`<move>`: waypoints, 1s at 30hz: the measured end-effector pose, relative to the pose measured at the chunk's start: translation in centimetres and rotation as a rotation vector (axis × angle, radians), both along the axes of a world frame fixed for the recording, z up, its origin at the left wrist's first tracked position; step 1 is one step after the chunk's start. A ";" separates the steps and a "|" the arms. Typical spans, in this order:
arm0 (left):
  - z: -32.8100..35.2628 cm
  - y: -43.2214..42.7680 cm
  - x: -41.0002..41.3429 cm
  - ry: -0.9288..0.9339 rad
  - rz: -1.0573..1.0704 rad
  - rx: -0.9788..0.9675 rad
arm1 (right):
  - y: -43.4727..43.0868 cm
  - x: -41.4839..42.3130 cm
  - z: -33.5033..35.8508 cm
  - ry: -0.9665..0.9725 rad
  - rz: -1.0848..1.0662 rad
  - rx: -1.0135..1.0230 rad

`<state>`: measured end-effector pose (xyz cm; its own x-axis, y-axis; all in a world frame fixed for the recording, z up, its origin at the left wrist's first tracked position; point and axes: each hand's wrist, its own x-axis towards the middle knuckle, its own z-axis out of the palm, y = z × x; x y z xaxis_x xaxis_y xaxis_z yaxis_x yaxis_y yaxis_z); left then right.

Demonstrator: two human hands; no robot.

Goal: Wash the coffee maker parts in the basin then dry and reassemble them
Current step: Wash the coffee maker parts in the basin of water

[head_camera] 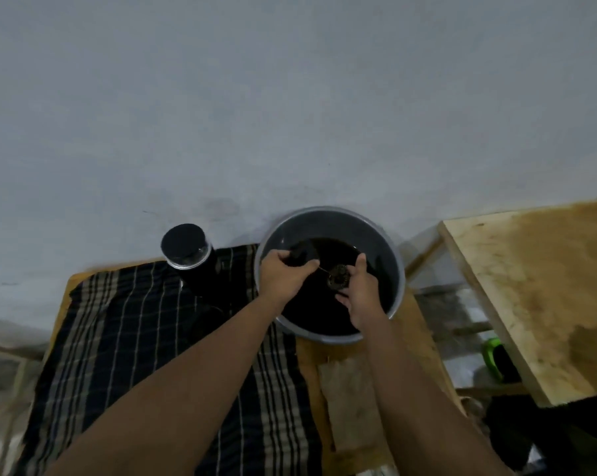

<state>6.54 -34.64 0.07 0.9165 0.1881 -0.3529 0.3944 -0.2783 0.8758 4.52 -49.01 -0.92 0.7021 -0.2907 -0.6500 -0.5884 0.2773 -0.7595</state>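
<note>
- The washing step is in hand: both hands work over the grey basin (398, 269), which stands on the wooden worktop (424, 341) against the wall and holds very dark water.
- The left hand (283, 274) is closed around a dark knob-like part (302, 253), held over the far left side of the basin.
- A thin rod (321, 268) runs from that part across to a round, mesh-looking disc (338, 277); it looks like the plunger and filter of a coffee press, though the dim light leaves that uncertain.
- The right hand (360, 292) holds the disc, pinched between fingers above and thumb below, just over the water.
- The dark cylindrical body of the coffee maker (187, 250) stands apart on the checked cloth (135, 338), just left of the basin, so it seems not yet in the wash.
- Next, in my judgement, the disc needs rubbing and dipping to free grounds from the mesh, with the left hand steadying the rod so it does not bend.
- After that the pieces belong on the checked cloth for drying; reassembly is still well ahead.
</note>
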 end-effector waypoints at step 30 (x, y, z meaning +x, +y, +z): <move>-5.3 0.3 2.8 0.331 -0.275 0.028 | -0.5 5.4 -5.3 0.152 0.561 -0.953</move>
